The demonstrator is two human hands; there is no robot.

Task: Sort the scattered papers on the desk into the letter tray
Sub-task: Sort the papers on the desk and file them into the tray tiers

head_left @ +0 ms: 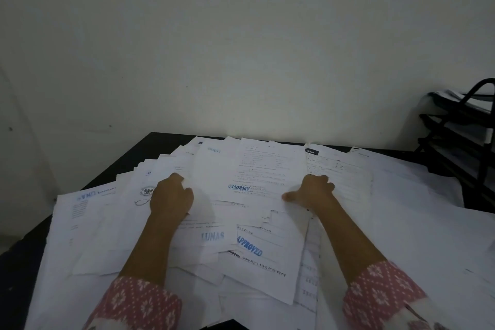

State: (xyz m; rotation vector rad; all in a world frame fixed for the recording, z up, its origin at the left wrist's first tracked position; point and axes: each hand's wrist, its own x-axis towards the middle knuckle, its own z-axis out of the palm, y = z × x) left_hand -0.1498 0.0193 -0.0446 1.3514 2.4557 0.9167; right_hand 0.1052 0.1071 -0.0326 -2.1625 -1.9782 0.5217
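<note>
Several white printed papers [267, 249] lie spread and overlapping across the dark desk [150, 147]; some carry blue "APPROVED" and "LUNAS" stamps. My left hand [171, 195] grips the left edge of a stamped sheet [251, 174] near the pile's middle, fingers curled round it. My right hand [313, 191] holds the same sheet's right edge, thumb pressed on top, fingers curled over the edge. The black tiered letter tray [460, 139] stands at the far right, with some papers in its top tier.
A pale wall [241, 48] rises right behind the desk's far edge. The desk's left edge [32, 238] drops off beside the paper pile. Pink patterned sleeves cover both forearms at the bottom of the view.
</note>
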